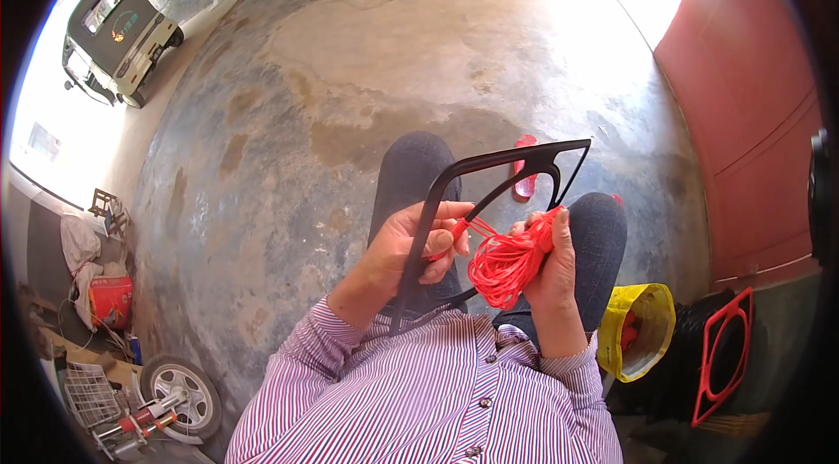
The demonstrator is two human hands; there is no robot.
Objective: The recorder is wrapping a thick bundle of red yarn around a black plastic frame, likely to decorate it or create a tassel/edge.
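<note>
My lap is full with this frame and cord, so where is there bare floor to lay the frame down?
Bare concrete floor spreads ahead of the knees toward the parked vehicle, and left as far as the red bucket. Crowded: the right side by the yellow bag and red frame; lower left around the wheel.

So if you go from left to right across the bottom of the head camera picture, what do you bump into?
Red bucket → wheel → left hand → red string → right hand → yellow bag → red frame.
</note>
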